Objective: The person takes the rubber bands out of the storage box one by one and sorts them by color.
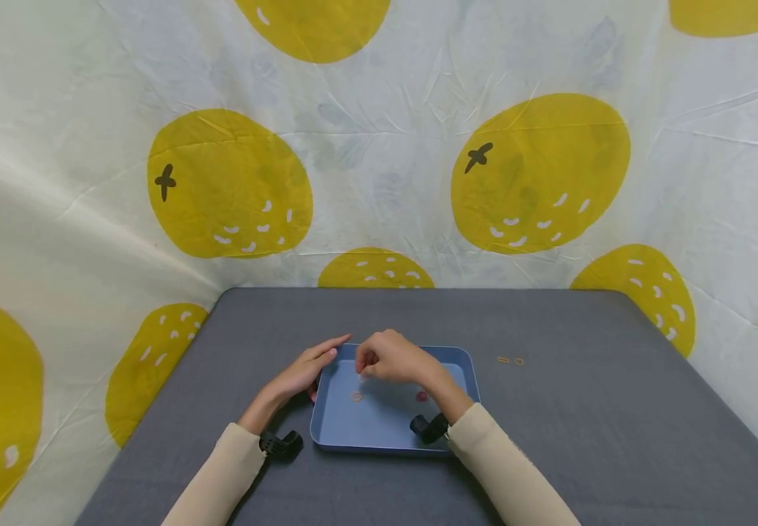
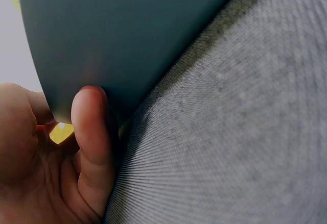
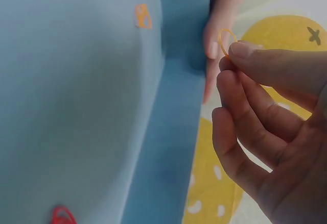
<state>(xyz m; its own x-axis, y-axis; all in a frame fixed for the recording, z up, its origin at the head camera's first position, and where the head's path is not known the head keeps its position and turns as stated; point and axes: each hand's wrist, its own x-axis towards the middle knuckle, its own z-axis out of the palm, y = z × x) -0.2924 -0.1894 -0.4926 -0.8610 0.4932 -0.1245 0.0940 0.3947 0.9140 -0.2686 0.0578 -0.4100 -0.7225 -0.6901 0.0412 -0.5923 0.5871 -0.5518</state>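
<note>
A shallow blue tray [image 1: 388, 436] lies on the table. My left hand [image 1: 302, 371] holds its left side near the far corner, thumb over the rim and other fingers along the outer wall. In the left wrist view, a bent finger [image 2: 91, 122] presses against that wall. Above the tray, my right hand [image 1: 392, 358] pinches a thin yellow-orange rubber band [image 3: 220, 41] between thumb and fingertips; its loop sticks up. Below this hand, an orange rubber band [image 1: 357, 397] lies on the tray floor at the left. A red rubber band [image 1: 422, 396] lies farther right, beside my right wrist.
Two yellow rubber bands [image 1: 510, 361] lie on the grey tabletop [image 1: 589, 409] to the right of the tray. Behind the table hangs a white cloth [image 1: 379, 175] printed with large yellow fruits. Both wrists carry black camera mounts [image 1: 282, 446].
</note>
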